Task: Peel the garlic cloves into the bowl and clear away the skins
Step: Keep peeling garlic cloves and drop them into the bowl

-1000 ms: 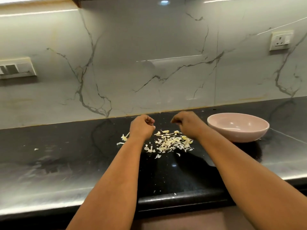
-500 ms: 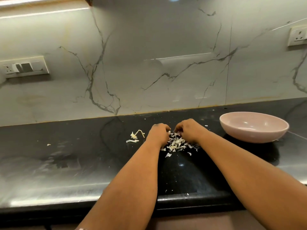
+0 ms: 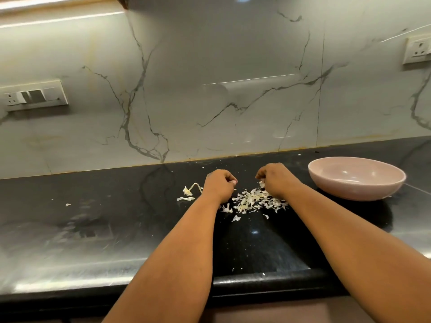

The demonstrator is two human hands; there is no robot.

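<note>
1 head-worn camera looks forward and down from above the near edge of the dark surface (image 3: pixel 93 229), facing the marble wall (image 3: pixel 210 78) close behind.

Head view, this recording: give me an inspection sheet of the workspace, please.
Surface: black countertop, glossy, speckled with small flecks.
Job's things: pink bowl at right, no cloves visible inside; garlic skins piled between the hands.
Clutter: stem scraps left of the pile.
Hands: left hand and right hand curled over the pile; right pinches a pale bit; left's contents unclear.
Cables: nothing seen.
Surroundings: marble backsplash, switch plate, wall socket.
</note>
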